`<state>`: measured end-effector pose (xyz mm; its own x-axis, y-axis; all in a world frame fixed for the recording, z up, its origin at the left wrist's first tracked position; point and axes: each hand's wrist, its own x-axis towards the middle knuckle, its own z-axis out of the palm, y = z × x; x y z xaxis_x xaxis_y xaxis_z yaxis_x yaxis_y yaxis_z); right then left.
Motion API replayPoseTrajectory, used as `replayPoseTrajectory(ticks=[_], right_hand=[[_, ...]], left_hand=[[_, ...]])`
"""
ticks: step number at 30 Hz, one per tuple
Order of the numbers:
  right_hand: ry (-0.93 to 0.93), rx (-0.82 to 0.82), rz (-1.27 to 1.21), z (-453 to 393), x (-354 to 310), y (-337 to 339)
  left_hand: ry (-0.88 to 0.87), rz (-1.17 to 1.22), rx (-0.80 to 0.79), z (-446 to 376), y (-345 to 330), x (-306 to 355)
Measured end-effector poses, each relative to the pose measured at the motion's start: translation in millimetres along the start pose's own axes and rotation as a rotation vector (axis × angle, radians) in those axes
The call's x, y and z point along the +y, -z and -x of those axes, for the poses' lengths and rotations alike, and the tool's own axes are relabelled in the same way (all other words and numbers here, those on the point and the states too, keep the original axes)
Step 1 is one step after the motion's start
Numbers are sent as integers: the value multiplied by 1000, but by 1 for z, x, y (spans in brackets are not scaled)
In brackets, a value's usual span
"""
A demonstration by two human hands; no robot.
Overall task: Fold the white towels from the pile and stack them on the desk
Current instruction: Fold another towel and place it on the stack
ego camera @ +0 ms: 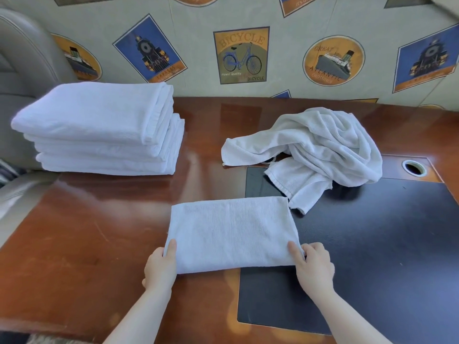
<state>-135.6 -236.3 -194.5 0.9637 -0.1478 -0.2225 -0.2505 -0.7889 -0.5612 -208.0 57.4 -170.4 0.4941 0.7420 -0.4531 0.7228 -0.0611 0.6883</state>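
1. The folded towel (231, 234) is lying flat near the front of the desk (99, 232), its long side running left to right.
2. The left hand (161, 265) is pinching its near left corner.
3. The right hand (311, 265) is pinching its near right corner.
4. The stack of folded towels (99, 130) is sitting far left; the messy pile (323, 150) is lying far right.

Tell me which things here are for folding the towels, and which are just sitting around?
For the job:
flat folded white towel, held at its near corners by the left hand and right hand
crumpled pile of white towels
neat stack of folded white towels
glossy brown wooden desk

Just there:
black desk mat
round cable hole
grey chair
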Motion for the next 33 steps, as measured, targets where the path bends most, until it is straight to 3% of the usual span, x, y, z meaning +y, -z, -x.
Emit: replayPoseTrajectory(ticks=[5,8,10,13,15,17,18,20,21,23,26,28,30,33], right_hand=[[88,46,317,2,6,0],[335,201,476,11,12,2],[398,285,487,19,14,1],[248,259,387,19,10,-1],[157,283,211,18,-4,-5],[334,251,217,21,-32,-17],[512,205,279,24,-49,-27],[734,-4,448,31,-73,-48],[741,-81,525,29,-75,-55],[572,-165,562,16,-57,-63],[240,34,513,-6,-48,-58],[299,32,491,-19,-70,-65],[508,-87,504,-28,-92,-81],[513,-179,536,-51,-85,-79]], left_hand=[[-103,-45,153,-5,-1,-10],[-154,-177,203,-5,-2,-21],[-200,-290,221,-4,-4,-26],[-256,-352,305,-2,-6,-27],[-413,-359,390,0,-10,-20],[-748,-450,311,9,-25,-9],[-887,-566,180,15,-36,-4],[-967,-816,-34,20,-60,2],[-913,-914,-76,16,-68,1],[-786,-991,-79,-3,-69,-2],[-727,-950,29,-36,-46,9],[-850,-908,25,-43,-49,24],[-946,-932,-66,-39,-63,35],[-901,-995,-118,-48,-74,32]])
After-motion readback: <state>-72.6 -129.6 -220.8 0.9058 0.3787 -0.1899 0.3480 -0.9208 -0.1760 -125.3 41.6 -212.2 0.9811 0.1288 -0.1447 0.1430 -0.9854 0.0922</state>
